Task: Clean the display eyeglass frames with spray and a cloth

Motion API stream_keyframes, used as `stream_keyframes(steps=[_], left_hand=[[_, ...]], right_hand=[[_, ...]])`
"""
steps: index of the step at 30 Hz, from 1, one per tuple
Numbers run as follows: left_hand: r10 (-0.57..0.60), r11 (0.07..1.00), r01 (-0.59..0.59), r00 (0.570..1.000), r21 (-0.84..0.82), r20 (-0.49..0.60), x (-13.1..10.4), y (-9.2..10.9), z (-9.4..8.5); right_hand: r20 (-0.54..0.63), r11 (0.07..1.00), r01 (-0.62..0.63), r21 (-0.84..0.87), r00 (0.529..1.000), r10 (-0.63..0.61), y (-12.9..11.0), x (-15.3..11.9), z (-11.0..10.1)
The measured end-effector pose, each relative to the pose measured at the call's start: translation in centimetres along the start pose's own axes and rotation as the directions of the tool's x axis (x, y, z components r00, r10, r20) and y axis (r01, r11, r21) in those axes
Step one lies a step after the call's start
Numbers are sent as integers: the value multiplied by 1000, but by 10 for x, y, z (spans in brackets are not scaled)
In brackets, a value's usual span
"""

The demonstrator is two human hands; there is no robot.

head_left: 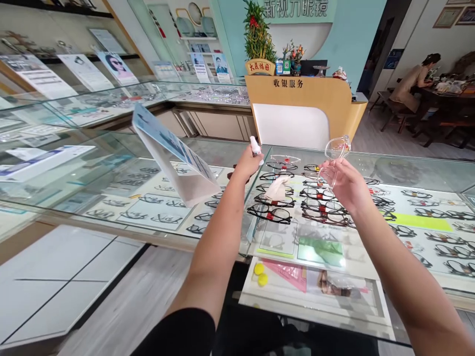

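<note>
My left hand (248,162) is closed around a small white spray bottle (254,144), its nozzle end sticking up above the fingers. In my right hand (347,183), pinched by the fingers, is a pair of clear-framed eyeglasses (338,147), raised above the glass counter (256,230). A crumpled pale cloth (278,188) lies between the two hands, over a column of dark-framed eyeglasses (269,214). Another column of eyeglasses (322,208) with red tags sits below my right hand. Something brown beside my left hand is mostly hidden by it.
A folded display card (174,153) stands on the counter to the left. Below the counter, an open drawer (315,306) holds papers and yellow round items. Farther back is a wooden cashier desk (300,94) with a plant (258,37). A person (415,84) sits at a table at far right.
</note>
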State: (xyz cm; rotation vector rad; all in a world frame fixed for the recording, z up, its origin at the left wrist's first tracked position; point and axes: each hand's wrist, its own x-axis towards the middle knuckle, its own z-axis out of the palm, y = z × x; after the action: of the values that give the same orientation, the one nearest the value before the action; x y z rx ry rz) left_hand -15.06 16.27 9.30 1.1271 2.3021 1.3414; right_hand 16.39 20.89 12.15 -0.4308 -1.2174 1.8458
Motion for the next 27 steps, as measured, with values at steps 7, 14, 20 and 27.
stream_keyframes(steps=[7,14,20,27], left_hand=[[-97,976,84,994,201,53,-2,-10,4],[-130,949,114,991,295,34,-12,-1,0],[108,930,-40,980,366,-167,-33,28,-5],[-155,850,-50,928,525,339,-50,39,16]], right_hand=[[-1,1000,-6,-19,1000,6,-1,0,-1],[21,1000,-1,5,1000,1,-1,0,0],[29,1000,2,20,1000,-2,0,0,0],[33,999,4,39,999,-5,1,0,0]])
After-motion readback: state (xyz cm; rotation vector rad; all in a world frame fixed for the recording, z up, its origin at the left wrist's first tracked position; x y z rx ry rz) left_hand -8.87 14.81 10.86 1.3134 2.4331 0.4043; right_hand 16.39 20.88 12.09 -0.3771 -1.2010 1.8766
